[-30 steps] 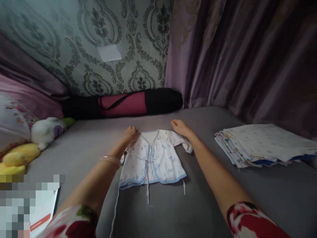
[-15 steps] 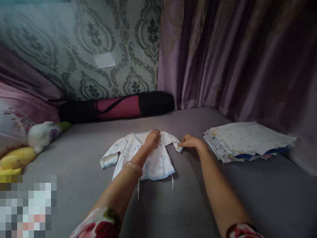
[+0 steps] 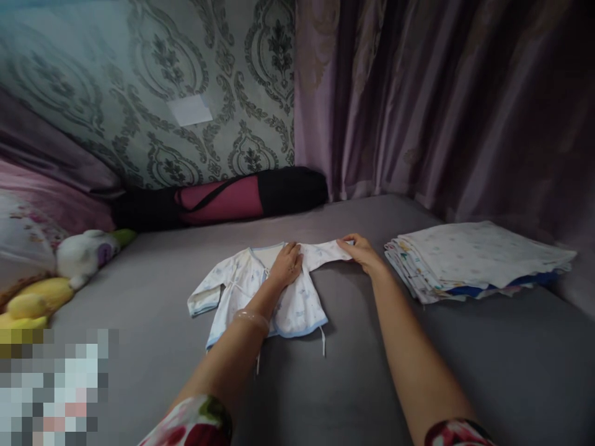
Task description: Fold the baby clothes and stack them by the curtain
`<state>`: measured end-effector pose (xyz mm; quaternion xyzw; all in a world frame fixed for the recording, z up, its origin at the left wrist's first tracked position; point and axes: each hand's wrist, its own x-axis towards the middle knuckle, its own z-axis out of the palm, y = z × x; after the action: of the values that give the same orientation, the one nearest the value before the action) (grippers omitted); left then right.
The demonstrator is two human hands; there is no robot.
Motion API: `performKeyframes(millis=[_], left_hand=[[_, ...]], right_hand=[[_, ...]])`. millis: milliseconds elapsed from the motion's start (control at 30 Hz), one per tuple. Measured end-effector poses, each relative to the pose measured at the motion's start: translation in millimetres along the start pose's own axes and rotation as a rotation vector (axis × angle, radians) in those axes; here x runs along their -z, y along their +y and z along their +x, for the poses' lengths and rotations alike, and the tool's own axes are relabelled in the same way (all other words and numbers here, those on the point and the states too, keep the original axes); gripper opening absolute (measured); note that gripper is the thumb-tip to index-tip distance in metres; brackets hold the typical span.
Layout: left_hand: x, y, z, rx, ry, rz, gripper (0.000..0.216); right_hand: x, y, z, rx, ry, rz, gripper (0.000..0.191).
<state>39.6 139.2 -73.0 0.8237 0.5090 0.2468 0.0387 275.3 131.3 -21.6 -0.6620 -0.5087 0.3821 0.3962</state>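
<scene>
A small white baby shirt (image 3: 297,303) with blue trim, a faint print and tie strings lies spread on the grey bed sheet (image 3: 334,384). My left hand (image 3: 287,265) rests on its upper chest, fingers lying on the cloth near the shoulder. Between thumb and fingers, my right hand (image 3: 362,251) pinches the cuff of the right-side sleeve, which is drawn out straight to the side. The other sleeve lies bent down at the left. My left forearm hides part of the shirt's lower front.
On the right sits a stack of folded cloths (image 3: 478,257). A long black and pink bag (image 3: 223,201) lies along the patterned wall. Plush toys (image 3: 83,254) are at the left edge, beside a pixelated patch. Purple curtains (image 3: 395,111) hang at the back right.
My right hand has moved slightly up and outward with the cuff, so the sleeve that hung bent downward is now stretched out sideways. My left hand has stayed on the chest.
</scene>
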Motion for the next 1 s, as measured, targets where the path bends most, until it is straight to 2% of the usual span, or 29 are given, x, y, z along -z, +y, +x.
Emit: performKeyframes(millis=[133,233,367,467,600,733,800,867,933,1000], left_hand=[[6,6,-1,0.031,-0.031,0.002,0.044],[8,6,0,0.033,-0.062,0.016,0.046],[6,4,1,0.021,-0.112,0.059,0.046],[4,3,2,0.018,-0.104,0.081,0.045],[3,6,2,0.009,-0.095,0.107,0.045],[3,10,0,0.041,-0.115,0.091,0.046],[2,11,0,0.067,-0.128,0.084,0.047],[2,11,2,0.07,-0.148,0.077,0.048],[4,8,6,0.046,-0.175,0.033,0.047],[14,2,10,0.01,-0.192,-0.056,0.047]], right_hand=[[-4,9,10,0.098,0.136,-0.055,0.029],[-4,16,16,0.21,0.143,-0.143,0.033],[-4,24,12,0.314,0.147,-0.408,0.04],[-6,27,3,0.374,0.147,-0.651,0.045],[-4,25,-8,0.373,0.195,-0.876,0.044],[-12,12,-12,0.376,0.241,-0.958,0.045],[-27,3,-12,0.49,0.193,-0.949,0.047],[-47,-6,-15,0.603,0.077,-0.93,0.047],[-66,-9,-18,0.638,-0.041,-0.938,0.049],[-79,-7,-22,0.607,-0.118,-0.974,0.052]])
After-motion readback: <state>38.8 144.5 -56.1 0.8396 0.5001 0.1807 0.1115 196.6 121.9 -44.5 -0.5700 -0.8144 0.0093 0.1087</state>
